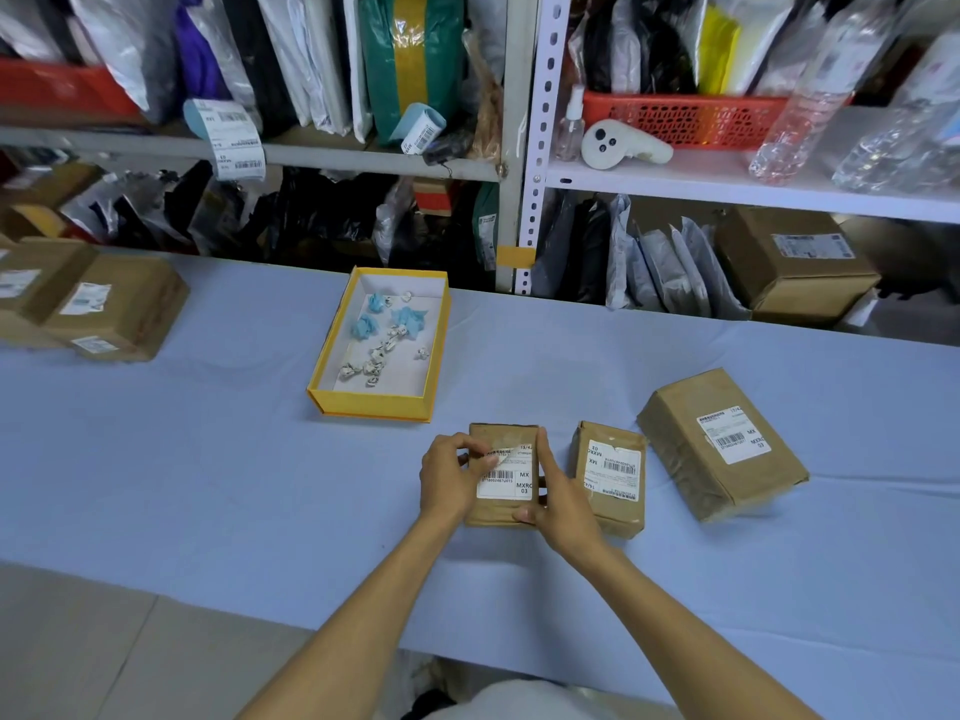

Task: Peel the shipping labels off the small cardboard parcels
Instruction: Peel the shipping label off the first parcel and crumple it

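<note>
A small brown cardboard parcel (496,436) lies on the blue table in front of me. Its white shipping label (506,478) has its upper left corner lifted and folded over. My left hand (449,475) pinches that lifted corner. My right hand (558,491) grips the parcel's right side, thumb at its near edge. To the right lie two more parcels: a small one (610,504) with a white label (615,467), and a larger one (722,444) with a label (732,436).
A yellow-sided tray (371,405) beyond the parcel holds several crumpled white and blue label scraps. Larger cardboard boxes (111,306) sit at the table's far left. Shelves packed with bagged parcels (519,168) stand behind the table (208,485).
</note>
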Demonstrator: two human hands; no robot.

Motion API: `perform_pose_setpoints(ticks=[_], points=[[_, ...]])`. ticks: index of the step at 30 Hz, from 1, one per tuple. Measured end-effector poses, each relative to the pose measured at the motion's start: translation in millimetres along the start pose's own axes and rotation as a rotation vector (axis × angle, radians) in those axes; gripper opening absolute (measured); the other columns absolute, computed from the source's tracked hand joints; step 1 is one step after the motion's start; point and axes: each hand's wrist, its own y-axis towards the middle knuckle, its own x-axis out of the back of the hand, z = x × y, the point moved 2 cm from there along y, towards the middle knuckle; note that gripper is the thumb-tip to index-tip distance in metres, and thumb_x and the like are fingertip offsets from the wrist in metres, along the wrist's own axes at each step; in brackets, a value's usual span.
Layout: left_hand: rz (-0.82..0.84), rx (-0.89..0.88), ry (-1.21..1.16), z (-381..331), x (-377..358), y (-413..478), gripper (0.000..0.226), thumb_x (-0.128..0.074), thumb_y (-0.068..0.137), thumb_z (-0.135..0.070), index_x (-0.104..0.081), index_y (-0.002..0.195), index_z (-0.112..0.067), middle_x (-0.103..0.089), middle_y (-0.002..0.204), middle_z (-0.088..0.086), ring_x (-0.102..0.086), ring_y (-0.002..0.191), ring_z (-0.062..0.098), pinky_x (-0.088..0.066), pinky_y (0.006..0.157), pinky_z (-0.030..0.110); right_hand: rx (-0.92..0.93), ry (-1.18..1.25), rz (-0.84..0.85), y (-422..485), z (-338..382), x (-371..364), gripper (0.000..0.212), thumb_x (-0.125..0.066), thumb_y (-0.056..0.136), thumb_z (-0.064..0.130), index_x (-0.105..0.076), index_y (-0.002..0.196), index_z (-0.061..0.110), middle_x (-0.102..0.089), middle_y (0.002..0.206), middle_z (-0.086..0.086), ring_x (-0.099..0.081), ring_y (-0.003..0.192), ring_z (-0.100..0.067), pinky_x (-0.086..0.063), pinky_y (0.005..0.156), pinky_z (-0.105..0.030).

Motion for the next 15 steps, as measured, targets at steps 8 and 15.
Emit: perform_pose_setpoints(ticks=[8,15], points=[[0.022,0.031,-0.027,2.0,-2.5,0.6,0.009,-0.073,0.081,-0.013,-0.065,0.078,-0.012,-0.068,0.097,0.004,-0.064,0.087,0.018,-0.046,0.071,0.015,-0.003,-0.006,0.001,1.6,-2.6,-1.5,0.112,-0.070,0.080,-0.003,0.008,0.152,0.031,-0.062,0.106,-0.001,-0.066,0.096,-0.024,-0.056,0.084,-0.031],[0.048,0.054,-0.022,2.0,-2.0,-0.7,0.011,-0.071,0.084,-0.012,-0.062,0.079,-0.009,-0.067,0.090,0.000,-0.063,0.085,0.019,-0.044,0.076,0.025,-0.007,0.015,0.001,2.4,-5.1,-2.8,0.114,-0.072,0.079,-0.003,0.009,0.152,0.031,-0.064,0.116,-0.004,-0.066,0.099,-0.023,-0.055,0.088,-0.034]])
